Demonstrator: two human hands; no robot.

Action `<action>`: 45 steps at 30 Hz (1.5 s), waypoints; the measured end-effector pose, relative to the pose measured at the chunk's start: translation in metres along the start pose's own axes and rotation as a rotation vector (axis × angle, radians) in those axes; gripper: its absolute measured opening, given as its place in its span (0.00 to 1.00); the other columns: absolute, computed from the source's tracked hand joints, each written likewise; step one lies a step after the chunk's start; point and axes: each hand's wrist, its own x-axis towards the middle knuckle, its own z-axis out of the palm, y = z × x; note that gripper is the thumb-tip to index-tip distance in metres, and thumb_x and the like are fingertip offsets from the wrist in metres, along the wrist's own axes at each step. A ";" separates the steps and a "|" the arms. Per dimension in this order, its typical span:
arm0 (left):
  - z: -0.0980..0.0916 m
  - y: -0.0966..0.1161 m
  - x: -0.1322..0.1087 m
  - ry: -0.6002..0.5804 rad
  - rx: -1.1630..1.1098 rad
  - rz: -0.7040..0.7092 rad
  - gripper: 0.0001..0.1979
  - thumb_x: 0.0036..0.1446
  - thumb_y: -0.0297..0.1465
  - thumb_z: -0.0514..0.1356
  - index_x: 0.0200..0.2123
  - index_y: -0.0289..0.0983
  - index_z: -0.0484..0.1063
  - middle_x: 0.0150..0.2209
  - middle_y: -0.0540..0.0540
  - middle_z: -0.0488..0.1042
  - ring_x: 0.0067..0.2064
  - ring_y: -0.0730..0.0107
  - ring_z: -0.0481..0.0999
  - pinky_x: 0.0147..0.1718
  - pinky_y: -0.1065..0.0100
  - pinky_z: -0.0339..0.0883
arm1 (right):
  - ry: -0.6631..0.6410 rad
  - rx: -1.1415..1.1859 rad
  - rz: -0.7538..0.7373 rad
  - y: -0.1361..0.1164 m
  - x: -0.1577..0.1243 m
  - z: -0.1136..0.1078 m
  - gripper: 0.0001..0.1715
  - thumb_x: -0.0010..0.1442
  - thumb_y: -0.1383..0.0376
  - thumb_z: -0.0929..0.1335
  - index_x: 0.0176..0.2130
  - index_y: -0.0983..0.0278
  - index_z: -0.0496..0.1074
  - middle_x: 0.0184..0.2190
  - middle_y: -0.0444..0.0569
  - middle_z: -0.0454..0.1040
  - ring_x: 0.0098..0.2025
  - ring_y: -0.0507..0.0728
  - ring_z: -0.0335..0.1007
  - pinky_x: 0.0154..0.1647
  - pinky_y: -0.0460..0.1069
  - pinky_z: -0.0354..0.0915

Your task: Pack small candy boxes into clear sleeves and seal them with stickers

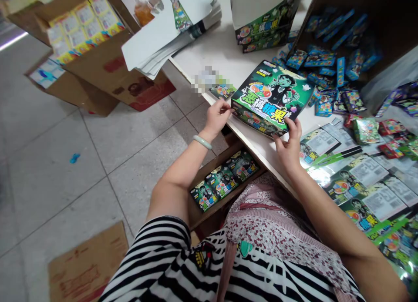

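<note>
A green printed candy box (pixel 272 97) with a cartoon figure lies at the white table's (pixel 225 54) near edge. My left hand (pixel 218 115) pinches its left corner, and a pale bangle circles that wrist. My right hand (pixel 289 141) grips the box's near right corner, thumb on top. Both hands hold the box between them.
Flat green box blanks (pixel 362 193) cover the table at right. Small blue packets (pixel 326 62) spill from a brown carton. Filled green boxes (pixel 224 180) sit in a carton under the table. White card sheets (pixel 170 36) and brown cartons (pixel 91 54) stand at the back left, over tiled floor.
</note>
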 end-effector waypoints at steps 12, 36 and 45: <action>0.012 -0.005 -0.009 0.098 0.012 0.004 0.03 0.57 0.26 0.63 0.31 0.39 0.71 0.31 0.49 0.76 0.35 0.70 0.76 0.38 0.67 0.73 | -0.005 -0.006 -0.026 0.003 -0.001 0.000 0.33 0.61 0.67 0.63 0.64 0.56 0.57 0.68 0.59 0.47 0.72 0.67 0.47 0.45 0.58 0.80; 0.010 -0.033 0.006 -0.103 0.012 -0.047 0.05 0.50 0.24 0.65 0.31 0.38 0.72 0.30 0.51 0.74 0.33 0.70 0.74 0.35 0.67 0.72 | -0.088 -0.098 -0.060 0.005 0.003 -0.006 0.36 0.65 0.67 0.64 0.68 0.49 0.52 0.72 0.56 0.43 0.73 0.70 0.47 0.50 0.65 0.76; 0.001 -0.015 0.009 -0.093 -0.022 0.068 0.23 0.63 0.46 0.63 0.57 0.46 0.66 0.51 0.42 0.74 0.53 0.62 0.76 0.48 0.62 0.72 | -0.121 -0.206 -0.033 -0.004 0.005 -0.012 0.39 0.65 0.66 0.65 0.69 0.48 0.52 0.73 0.57 0.46 0.64 0.69 0.64 0.49 0.64 0.75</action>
